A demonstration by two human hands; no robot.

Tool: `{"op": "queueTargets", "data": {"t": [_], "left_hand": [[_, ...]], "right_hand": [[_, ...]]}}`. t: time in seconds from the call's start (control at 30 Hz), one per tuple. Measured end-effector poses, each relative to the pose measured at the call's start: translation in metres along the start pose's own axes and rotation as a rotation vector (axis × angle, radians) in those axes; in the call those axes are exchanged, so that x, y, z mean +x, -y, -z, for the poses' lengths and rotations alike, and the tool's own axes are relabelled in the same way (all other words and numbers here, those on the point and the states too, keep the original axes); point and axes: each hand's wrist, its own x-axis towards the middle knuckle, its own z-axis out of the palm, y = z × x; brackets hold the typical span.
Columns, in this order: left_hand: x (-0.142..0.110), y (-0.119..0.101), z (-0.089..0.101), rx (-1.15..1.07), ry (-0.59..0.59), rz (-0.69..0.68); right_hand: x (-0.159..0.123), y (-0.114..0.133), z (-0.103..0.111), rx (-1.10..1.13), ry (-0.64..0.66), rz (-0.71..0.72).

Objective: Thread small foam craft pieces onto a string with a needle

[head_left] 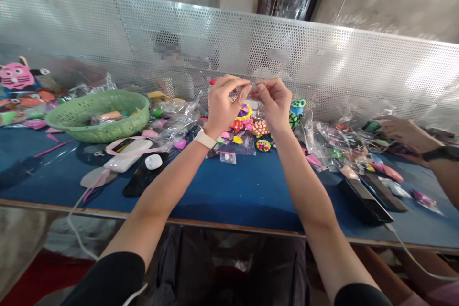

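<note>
Both hands up over the middle of the tabletop point(233, 191), toward its far edge, tips almost meeting. Left hand point(224, 105): thumb and forefinger drawn together, other fingers curled. Right hand point(276, 103): thumb against or near the bent forefinger. Can't tell whether either pinches something; anything there is too small to make out.

Nearest items sit behind and below the hands, near mid far edge: flower piece point(244, 112) in yellow and purple, partly hidden by the left hand; orange piece point(259, 128) between the wrists; green piece point(297, 111) just right of the right wrist. Round piece point(263, 145) and yellow bit point(237, 139) lie closer to the near edge, small clear bag point(228, 158) just nearer still.

Left part of tabletop: green basket point(95, 133) with bits inside; power bank point(124, 162), phone point(138, 182) and white case point(153, 162) on the phone, between basket and near edge. Pink cat point(17, 75) near far edge, far left.

Right part: co-worker's hand point(398, 129) over bagged pieces point(337, 146) near far edge. Black box point(364, 201) by near edge, cable point(401, 244) hanging off.
</note>
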Motion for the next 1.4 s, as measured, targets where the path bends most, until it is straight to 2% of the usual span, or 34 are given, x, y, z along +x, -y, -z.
{"op": "queueTargets", "data": {"t": [0.1,0.23,0.37,0.43,0.53,0.6,0.67,0.73,0.8,0.93,1.03,1.17,1.4], "left_hand": [[0.004,-0.001,0.002,-0.203,0.020,0.153],[0.008,0.008,0.001,-0.501,0.116,0.408],[0.006,0.016,-0.005,-0.673,0.187,0.510],[0.004,0.016,-0.006,-0.623,0.164,0.476],[0.004,0.013,-0.001,-0.388,0.094,0.298],[0.006,0.013,0.006,-0.219,0.119,0.153],[0.008,0.015,0.013,-0.110,0.194,0.044],[0.008,0.017,0.017,-0.075,0.235,-0.010],[0.006,0.017,0.017,-0.094,0.191,0.006],[0.000,0.013,0.005,-0.241,0.001,0.222],[-0.001,0.018,-0.007,-0.423,-0.056,0.423],[0.003,0.033,-0.011,-0.632,0.019,0.645],[0.003,0.038,-0.005,-0.833,0.140,0.800]], "right_hand": [[-0.002,-0.002,-0.002,0.053,0.013,-0.048],[-0.004,0.001,-0.005,0.099,0.031,-0.146],[-0.003,0.005,-0.007,0.128,0.026,-0.200],[-0.002,0.005,-0.005,0.133,0.017,-0.226],[-0.002,0.004,-0.001,0.119,-0.016,-0.258],[-0.002,0.004,0.003,0.096,-0.031,-0.275],[-0.002,0.004,0.006,0.087,-0.027,-0.287],[-0.002,0.004,0.008,0.099,-0.011,-0.295],[-0.001,0.003,0.008,0.112,0.000,-0.302],[-0.002,-0.003,0.004,0.086,-0.002,-0.305],[-0.004,-0.013,0.001,0.081,0.014,-0.272],[-0.007,-0.020,-0.003,0.075,0.015,-0.251],[-0.006,-0.009,-0.003,0.033,0.076,-0.183]]}}
